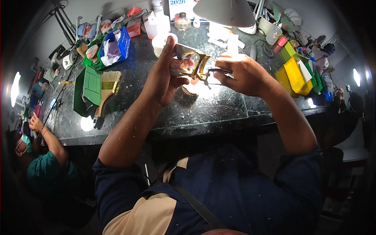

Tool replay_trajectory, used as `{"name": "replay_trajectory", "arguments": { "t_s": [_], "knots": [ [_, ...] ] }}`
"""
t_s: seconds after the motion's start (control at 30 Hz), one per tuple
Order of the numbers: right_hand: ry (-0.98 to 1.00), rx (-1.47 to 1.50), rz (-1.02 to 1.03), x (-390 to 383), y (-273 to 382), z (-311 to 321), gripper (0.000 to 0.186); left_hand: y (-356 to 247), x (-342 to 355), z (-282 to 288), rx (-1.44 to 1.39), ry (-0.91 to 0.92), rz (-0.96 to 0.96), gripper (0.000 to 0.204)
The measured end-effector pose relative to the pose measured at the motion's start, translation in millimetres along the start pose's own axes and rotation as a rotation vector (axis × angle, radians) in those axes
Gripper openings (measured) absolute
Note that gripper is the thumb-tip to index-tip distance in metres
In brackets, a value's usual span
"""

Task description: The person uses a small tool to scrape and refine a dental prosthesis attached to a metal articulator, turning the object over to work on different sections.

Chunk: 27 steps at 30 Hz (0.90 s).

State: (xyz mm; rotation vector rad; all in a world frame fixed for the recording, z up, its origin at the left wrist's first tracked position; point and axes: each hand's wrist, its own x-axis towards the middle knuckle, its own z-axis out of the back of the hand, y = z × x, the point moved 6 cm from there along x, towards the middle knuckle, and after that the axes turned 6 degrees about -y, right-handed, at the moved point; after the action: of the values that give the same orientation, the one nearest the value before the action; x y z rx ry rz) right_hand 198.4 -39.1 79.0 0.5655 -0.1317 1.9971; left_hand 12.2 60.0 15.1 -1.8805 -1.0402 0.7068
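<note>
Above the bench, my left hand is closed around a brass-coloured metal frame that looks like a dental articulator. Its thumb points up, and the frame's flat plate lies along the palm. From the other side my right hand has its fingers pinched at the frame's right end. A slim dark piece shows between those fingers; I cannot tell whether it is a tool or part of the frame. Underneath the frame, a pinkish-brown lump rests on the bench, partly in shadow.
A green bin and a wide brush lie to the left, with a blue bin behind. White tubs, a glass jar and a lamp shade stand at the back. A yellow bin sits right. Another person works at far left.
</note>
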Motion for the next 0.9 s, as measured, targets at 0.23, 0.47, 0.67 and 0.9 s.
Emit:
{"name": "replay_trajectory", "arguments": {
  "t_s": [0.23, 0.47, 0.67, 0.9],
  "knots": [
    [0.059, 0.037, -0.188, -1, -9, -12, 0.031, 2, 0, -2, 0.0, -0.033, -0.011, 0.074],
    [0.105, -0.032, -0.289, 7, -4, -11, 0.027, 3, 5, 9, -0.017, -0.1, -0.037, 0.075],
    [0.086, -0.086, -0.278, 10, -4, -11, 0.028, -5, 2, 8, 0.038, -0.218, -0.156, 0.075],
    [0.017, -0.282, -0.297, 15, 2, -17, 0.024, -9, 1, 8, 0.181, -0.172, -0.413, 0.059]
  ]
}}
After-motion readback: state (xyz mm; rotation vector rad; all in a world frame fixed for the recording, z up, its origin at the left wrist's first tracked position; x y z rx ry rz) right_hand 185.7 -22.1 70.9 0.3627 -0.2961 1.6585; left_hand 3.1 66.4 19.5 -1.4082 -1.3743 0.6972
